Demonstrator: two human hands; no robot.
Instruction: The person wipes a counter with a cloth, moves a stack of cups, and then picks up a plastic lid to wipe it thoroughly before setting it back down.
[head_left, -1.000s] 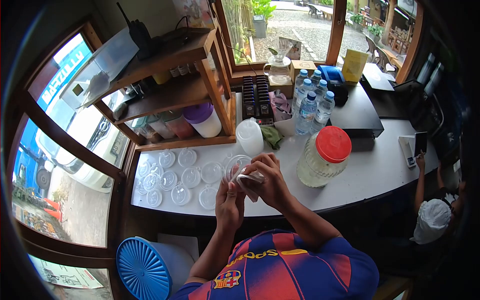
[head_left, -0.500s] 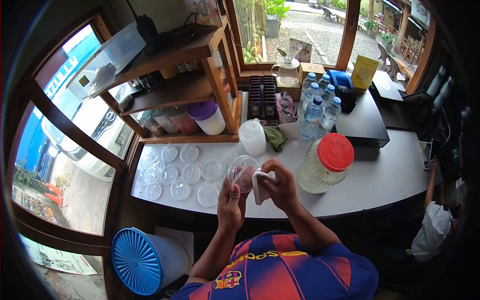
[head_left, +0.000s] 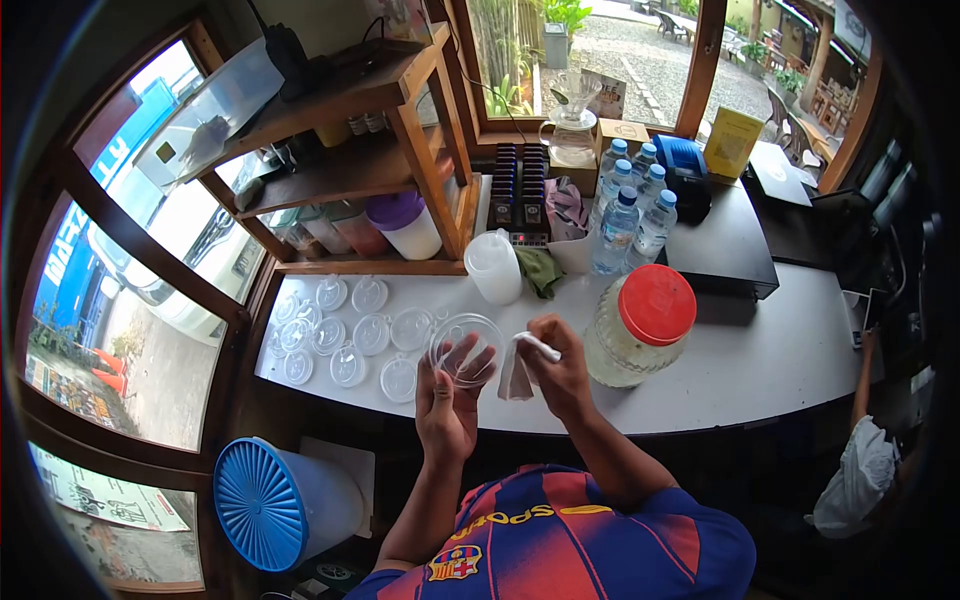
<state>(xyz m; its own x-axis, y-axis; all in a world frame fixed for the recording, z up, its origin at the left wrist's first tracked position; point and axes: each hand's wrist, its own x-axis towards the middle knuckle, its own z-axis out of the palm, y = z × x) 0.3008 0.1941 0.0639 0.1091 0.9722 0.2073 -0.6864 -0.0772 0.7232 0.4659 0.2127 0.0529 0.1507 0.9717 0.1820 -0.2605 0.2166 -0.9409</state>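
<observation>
The left hand (head_left: 447,400) is cupped with fingers raised, holding a clear dome lid (head_left: 466,349) by its lower rim; the lid sits against the fingertips at the hand's 12 o'clock, tilted toward the person. The right hand (head_left: 556,372) lies just at the lid's 3 o'clock, fingers closed in a pinch on a white cloth (head_left: 518,366), which hangs between the two hands and comes close to the lid's right edge; whether it touches cannot be told.

Both hands hover over the near edge of the white counter (head_left: 740,375). At 9 o'clock from the left hand, a spread of loose clear lids (head_left: 345,335) covers the counter out to the window frame. At 3 o'clock from the right hand stands a big jar with a red cap (head_left: 640,325), just beside the knuckles. Bare counter runs on beyond the jar at 3 o'clock. At 12 o'clock a white plastic jug (head_left: 493,266) and a green rag (head_left: 542,272) stand near, then water bottles (head_left: 628,215) and a wooden shelf (head_left: 380,170). At 7 o'clock, below the counter edge, sits a blue-lidded tub (head_left: 265,505).
</observation>
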